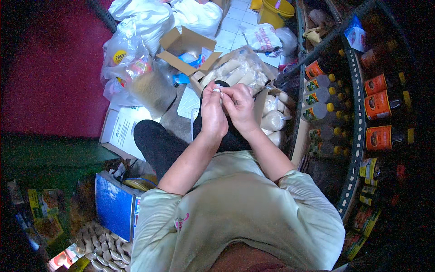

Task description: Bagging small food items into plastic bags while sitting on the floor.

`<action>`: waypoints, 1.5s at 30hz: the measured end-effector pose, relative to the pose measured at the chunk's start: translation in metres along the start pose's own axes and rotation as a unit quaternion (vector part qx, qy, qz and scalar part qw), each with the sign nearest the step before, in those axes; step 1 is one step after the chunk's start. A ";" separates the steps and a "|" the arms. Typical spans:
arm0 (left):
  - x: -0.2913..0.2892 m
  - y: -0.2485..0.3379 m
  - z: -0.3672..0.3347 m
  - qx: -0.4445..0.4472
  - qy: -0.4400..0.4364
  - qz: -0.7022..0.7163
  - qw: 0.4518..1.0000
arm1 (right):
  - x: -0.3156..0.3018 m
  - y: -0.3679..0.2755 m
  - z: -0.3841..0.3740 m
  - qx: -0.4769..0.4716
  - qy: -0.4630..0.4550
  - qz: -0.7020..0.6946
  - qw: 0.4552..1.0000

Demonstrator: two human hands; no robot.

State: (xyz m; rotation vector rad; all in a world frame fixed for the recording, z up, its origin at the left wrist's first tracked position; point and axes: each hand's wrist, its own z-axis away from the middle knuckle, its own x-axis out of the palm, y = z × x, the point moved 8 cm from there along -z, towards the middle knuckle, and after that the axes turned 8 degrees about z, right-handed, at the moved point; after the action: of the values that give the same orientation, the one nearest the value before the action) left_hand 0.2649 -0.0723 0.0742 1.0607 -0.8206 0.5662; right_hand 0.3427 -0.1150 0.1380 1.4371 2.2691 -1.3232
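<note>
My left hand (213, 112) and my right hand (240, 108) meet in front of me, fingertips pinched together on a small whitish thing (218, 90), too small to tell what it is. Both hands hover above my black-trousered knee and over an open cardboard box (260, 106) holding clear bags of pale rolls and round white packets (273, 120). A larger clear bag of pale rolls (235, 70) lies just beyond my fingers.
A metal shelf rack (358, 113) at the right carries rows of sauce bottles with orange labels and yellow caps. An open empty carton (183, 47), plastic sacks (136, 68), white bags, a yellow bucket (274, 11) and a blue box (113, 204) crowd the floor.
</note>
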 end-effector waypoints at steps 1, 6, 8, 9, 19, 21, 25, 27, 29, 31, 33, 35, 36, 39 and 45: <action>0.001 0.002 0.002 0.003 0.002 0.002 1.000 | -0.003 -0.009 -0.001 -0.036 0.017 0.014 0.999; -0.002 0.007 0.007 0.015 -0.012 0.025 0.999 | 0.002 -0.019 -0.002 -0.080 0.049 0.038 0.995; -0.009 0.011 0.001 0.071 -0.020 -0.067 0.995 | 0.004 -0.011 -0.002 -0.074 0.071 0.072 0.992; -0.010 0.018 -0.002 0.126 -0.029 -0.158 0.979 | 0.005 -0.006 -0.001 -0.073 0.071 0.072 0.992; -0.001 -0.001 -0.028 0.045 -0.128 -0.185 0.973 | -0.006 0.025 -0.004 -0.015 -0.010 0.052 0.999; -0.001 -0.004 -0.034 0.027 -0.130 -0.132 0.982 | -0.005 0.034 -0.003 0.038 -0.017 0.002 0.999; -0.003 -0.010 -0.033 0.003 -0.103 -0.072 0.992 | -0.012 0.019 0.001 0.003 0.020 0.007 1.000; -0.006 -0.018 -0.035 -0.051 -0.080 -0.015 0.995 | -0.013 0.014 -0.001 -0.020 0.036 0.043 0.998; -0.007 -0.016 -0.036 -0.017 -0.086 -0.042 0.995 | -0.013 0.010 -0.005 -0.039 0.035 0.057 0.997; -0.006 -0.010 -0.038 0.020 -0.094 -0.068 0.993 | -0.011 0.009 -0.007 -0.059 0.036 0.069 0.995; -0.001 0.008 -0.037 0.147 -0.102 -0.277 0.944 | -0.002 0.016 -0.009 -0.046 0.004 0.019 0.999; 0.000 0.004 -0.039 0.115 -0.114 -0.240 0.957 | -0.001 0.019 -0.014 -0.070 -0.013 0.033 0.997; 0.000 -0.001 -0.040 0.083 -0.126 -0.203 0.968 | 0.001 0.018 -0.015 -0.093 -0.030 0.048 0.994; 0.005 0.007 -0.039 0.150 -0.168 -0.333 0.916 | 0.005 0.016 -0.021 -0.130 -0.069 0.039 0.988; 0.023 0.011 -0.029 0.174 -0.245 -0.400 0.866 | -0.013 0.003 -0.049 -0.209 -0.077 0.068 0.973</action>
State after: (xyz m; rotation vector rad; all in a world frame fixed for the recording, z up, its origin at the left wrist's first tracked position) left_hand 0.2790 -0.0414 0.0911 1.7885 -0.6299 -0.2987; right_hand 0.3674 -0.0870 0.1732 1.2659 2.1365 -0.8206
